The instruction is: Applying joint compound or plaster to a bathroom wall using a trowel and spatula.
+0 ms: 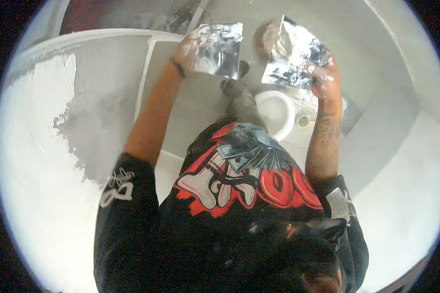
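My left hand (186, 52) is closed at the left edge of a shiny metal plastering trowel (218, 48), its rectangular face smeared with white paste. On the other side, my right hand (326, 80) grips a second plastering trowel (294, 54) by its lower right part. This blade is tilted, and thick white paste lies on its upper left area. White smears also cover the fingers of my right hand. The two trowels are held apart in front of me, with a gap between them. Any handles are hidden behind the blades.
Below the right trowel stands a white round bucket (289, 112), beside a small pale cup-like container (303, 121). To the left, a grey wall (110, 97) bears a rough white plaster coat (39, 117). A dark shoe (228, 87) shows on the grey floor (176, 112).
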The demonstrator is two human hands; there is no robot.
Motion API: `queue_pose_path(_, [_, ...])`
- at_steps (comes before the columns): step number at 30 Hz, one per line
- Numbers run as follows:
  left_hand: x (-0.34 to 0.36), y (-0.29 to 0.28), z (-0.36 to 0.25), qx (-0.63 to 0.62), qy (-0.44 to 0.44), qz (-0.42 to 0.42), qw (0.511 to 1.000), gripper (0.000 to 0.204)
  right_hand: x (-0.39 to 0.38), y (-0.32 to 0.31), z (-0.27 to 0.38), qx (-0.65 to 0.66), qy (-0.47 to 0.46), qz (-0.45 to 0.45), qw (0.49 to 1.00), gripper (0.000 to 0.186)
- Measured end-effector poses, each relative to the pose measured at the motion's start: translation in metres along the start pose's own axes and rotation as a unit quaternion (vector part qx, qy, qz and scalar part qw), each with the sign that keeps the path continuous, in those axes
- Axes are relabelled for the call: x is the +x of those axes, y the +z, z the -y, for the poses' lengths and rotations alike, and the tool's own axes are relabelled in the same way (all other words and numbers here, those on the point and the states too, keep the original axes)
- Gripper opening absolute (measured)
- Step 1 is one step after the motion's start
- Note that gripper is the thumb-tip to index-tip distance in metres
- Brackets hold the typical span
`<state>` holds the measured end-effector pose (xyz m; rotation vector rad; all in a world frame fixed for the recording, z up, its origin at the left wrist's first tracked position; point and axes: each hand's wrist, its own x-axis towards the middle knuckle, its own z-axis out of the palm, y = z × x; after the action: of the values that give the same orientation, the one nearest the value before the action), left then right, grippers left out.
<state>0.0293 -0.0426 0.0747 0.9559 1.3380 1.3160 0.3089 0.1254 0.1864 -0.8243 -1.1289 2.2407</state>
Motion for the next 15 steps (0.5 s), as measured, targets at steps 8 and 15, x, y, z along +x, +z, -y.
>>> queue_pose_path(8, [-0.061, 0.091, -0.111, -0.512, 0.079, -0.308, 0.798, 0.036, 0.006, 0.083, 0.013, -0.299, -0.144, 0.025, 0.943, 0.054])
queue_pose_path(15, [-0.104, 0.087, -0.165, -0.576, 0.166, -0.218, 0.770, 0.033, -0.035, 0.136, 0.055, -0.601, -0.269, 0.282, 0.698, 0.074])
